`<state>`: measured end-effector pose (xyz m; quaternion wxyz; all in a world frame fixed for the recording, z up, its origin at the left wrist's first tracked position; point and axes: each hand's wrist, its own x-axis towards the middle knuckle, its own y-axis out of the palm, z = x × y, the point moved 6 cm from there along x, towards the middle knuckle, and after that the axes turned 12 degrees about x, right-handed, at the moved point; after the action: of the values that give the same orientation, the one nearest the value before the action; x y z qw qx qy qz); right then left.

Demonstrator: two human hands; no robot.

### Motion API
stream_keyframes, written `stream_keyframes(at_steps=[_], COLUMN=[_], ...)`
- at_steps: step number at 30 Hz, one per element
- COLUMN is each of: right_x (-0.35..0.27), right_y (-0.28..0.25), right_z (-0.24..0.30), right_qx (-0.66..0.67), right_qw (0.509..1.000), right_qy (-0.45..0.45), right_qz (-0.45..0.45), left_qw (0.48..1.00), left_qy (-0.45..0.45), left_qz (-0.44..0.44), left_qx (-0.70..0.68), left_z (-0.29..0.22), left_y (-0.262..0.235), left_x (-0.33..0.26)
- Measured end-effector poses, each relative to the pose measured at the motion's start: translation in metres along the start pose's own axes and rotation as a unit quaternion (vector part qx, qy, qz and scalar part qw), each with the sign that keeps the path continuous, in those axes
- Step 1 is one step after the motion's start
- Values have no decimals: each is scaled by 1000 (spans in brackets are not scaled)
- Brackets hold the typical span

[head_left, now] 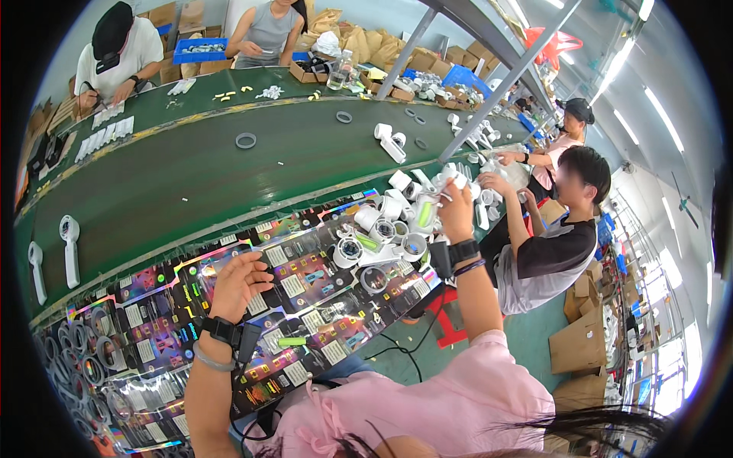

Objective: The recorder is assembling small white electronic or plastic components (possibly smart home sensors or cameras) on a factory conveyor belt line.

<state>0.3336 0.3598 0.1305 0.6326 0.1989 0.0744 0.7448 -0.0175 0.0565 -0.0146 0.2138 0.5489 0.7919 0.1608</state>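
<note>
Left hand [240,282] is up over the dark glossy printed sheets [305,309] covering the table, forearm near vertical from the lower edge, fingers half-curled, slightly apart, pointing right. Right hand [456,210] is reached further out, forearm angled up and a bit left, at the right side of the heap of white plastic round-headed parts [393,208]; its fingers are bent by the white pieces, can't tell if they pinch one. Heap sits at the table's far right, against the belt-side edge. Yellow-green cylinder [292,342] lies on the sheets, right of the left wrist. Table's near edge slants up to the right, close to the pink top [412,397]. Grey rings [80,355] crowd the left end. Most room is over the green conveyor belt [175,179], between the white long-handled piece [70,252] and the heap. Right side is tight: a seated co-worker [546,256] has hands near the heap's far end.
</note>
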Motion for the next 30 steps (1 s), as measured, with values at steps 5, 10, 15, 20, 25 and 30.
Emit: stream_keyframes(at_steps=[5, 10, 15, 20, 25, 30], right_x=[49, 76, 96, 89, 77, -52], right_y=[-91, -117, -134, -133, -87, 87], right_z=[-10, -20, -33, -23, 56, 250], right_qx=[-49, -133, -199, -356, -231, -112], right_qw=[994, 985, 973, 929, 952, 930], right_qy=[41, 19, 49, -22, -197, -335], right_qz=[-93, -110, -103, -100, -47, 99], left_qw=[1000, 1000, 1000, 1000, 1000, 1000], left_qy=[-1, -6, 4, 4, 1, 1], left_qz=[-6, -6, -8, -4, -3, -2], left_qx=[6, 13, 21, 19, 18, 24], left_z=[-3, -3, -4, -6, -4, 3], left_y=[3, 5, 4, 4, 6, -1], left_x=[-2, -1, -1, -4, -2, 3])
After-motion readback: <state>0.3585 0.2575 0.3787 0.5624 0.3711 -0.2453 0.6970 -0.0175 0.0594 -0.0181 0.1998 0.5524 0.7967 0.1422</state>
